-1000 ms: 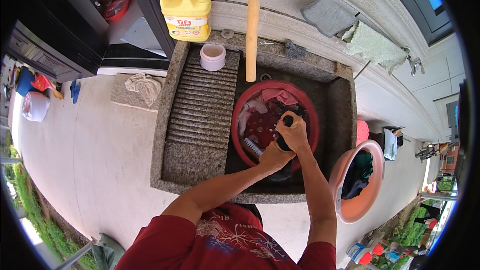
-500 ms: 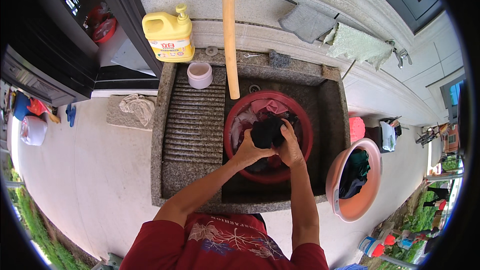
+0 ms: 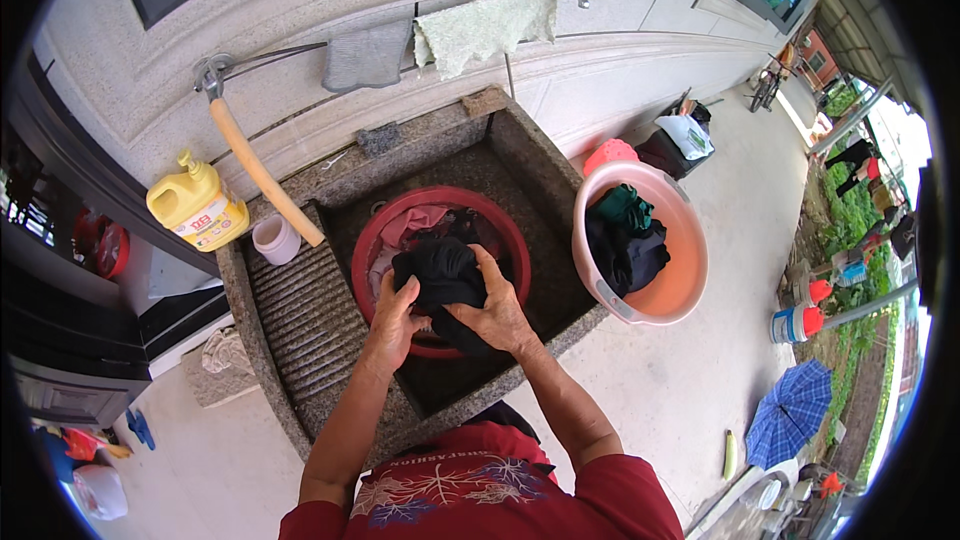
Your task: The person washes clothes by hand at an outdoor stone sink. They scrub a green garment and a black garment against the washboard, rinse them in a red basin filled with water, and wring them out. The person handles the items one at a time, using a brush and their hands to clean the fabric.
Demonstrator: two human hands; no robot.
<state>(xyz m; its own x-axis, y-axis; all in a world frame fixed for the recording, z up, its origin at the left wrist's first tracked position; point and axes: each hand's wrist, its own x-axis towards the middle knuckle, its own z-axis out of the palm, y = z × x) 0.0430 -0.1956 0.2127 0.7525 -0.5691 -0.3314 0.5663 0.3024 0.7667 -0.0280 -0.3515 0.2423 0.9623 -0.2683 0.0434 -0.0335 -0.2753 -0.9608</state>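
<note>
A bunched black garment (image 3: 445, 285) is gripped between my two hands, above a red basin (image 3: 515, 250). My left hand (image 3: 395, 318) clasps its left side, thumb upward. On its right side my right hand (image 3: 498, 308) holds on with the thumb and fingers. Under the garment, pink and dark wet clothes (image 3: 412, 225) lie in the basin, partly hidden by my hands. The basin stands in the stone sink (image 3: 545, 165), to the right of its ribbed washboard (image 3: 305, 305).
A pink tub (image 3: 690, 260) with dark and green clothes stands right of the sink. On the sink's left corner are a yellow detergent jug (image 3: 205, 210) and a pale pink cup (image 3: 275, 240). An orange hose (image 3: 255, 170) hangs from the tap. Cloths (image 3: 490, 30) hang on the wall.
My view has swung to the right, bringing the pink tub and an umbrella further in. The black garment stays in both hands and is now more spread out, hanging lower.
</note>
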